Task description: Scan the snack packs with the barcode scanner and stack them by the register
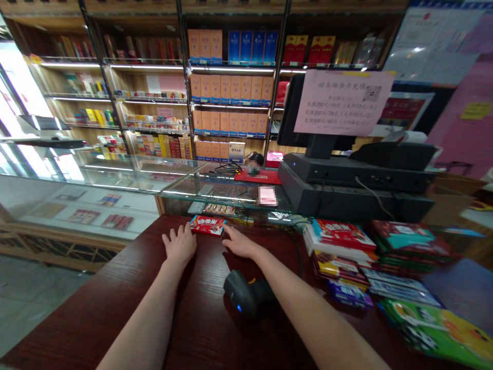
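A flat red and light-blue snack box (208,225) with white lettering lies near the far edge of the dark wooden counter (127,303). My left hand (180,244) rests at its left end, fingers spread over the wood. At the right end is my right hand (239,241), its fingers stretched forward to the box's corner. Neither hand is wrapped round the box. Between my forearms, closer to me, lies a black barcode scanner (242,295) with a blue light, its handle partly under my right forearm.
Stacked red snack boxes (342,235) and a green packet (439,329) lie at right. Behind them stands a cash register (358,180) with a pink sign (342,103) on its screen. Beyond the counter is a glass display case (169,177); shelves (233,108) of boxes line the wall.
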The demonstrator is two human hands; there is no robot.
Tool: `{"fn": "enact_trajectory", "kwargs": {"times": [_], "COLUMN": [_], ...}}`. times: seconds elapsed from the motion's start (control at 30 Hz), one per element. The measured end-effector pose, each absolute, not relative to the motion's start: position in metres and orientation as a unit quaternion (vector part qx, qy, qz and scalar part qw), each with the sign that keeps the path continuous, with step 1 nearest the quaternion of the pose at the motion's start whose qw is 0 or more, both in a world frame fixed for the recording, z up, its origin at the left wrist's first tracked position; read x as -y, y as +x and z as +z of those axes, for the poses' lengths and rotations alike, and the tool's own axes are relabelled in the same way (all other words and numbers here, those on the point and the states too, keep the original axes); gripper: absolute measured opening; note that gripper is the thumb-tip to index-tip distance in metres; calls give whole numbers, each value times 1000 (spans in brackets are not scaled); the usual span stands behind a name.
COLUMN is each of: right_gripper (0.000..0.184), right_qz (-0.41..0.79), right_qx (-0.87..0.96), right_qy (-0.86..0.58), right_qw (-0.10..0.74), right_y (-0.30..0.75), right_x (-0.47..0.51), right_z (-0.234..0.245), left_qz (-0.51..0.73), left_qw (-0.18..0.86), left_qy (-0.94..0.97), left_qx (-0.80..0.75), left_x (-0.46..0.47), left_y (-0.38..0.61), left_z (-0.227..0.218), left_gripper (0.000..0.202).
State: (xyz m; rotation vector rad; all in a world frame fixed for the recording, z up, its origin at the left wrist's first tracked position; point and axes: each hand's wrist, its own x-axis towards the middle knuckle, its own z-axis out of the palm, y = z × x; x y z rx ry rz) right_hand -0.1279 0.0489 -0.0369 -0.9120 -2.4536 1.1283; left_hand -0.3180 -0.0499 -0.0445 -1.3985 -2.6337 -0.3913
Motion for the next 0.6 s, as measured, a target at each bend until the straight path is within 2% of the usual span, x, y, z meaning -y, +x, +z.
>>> {"fn": "enact_trajectory", "kwargs": {"times": [0.27, 0.6], "right_gripper": [69, 59], "right_qz": [380, 303], "right_qx": [851, 855], "right_qy": [-306, -355], "right_qw": [193, 226], "right_y": [-95, -34], "right_x": [-43, -32], "right_z": [-28, -14], "left_qz": [-152, -194], "left_qw": [78, 117], "left_qy": [-528, -650], "left_qx": [832, 725], "left_x": [51, 47], "left_y": [-295, -271], "left_z": [-27, -21], "left_gripper": [50, 42]}}
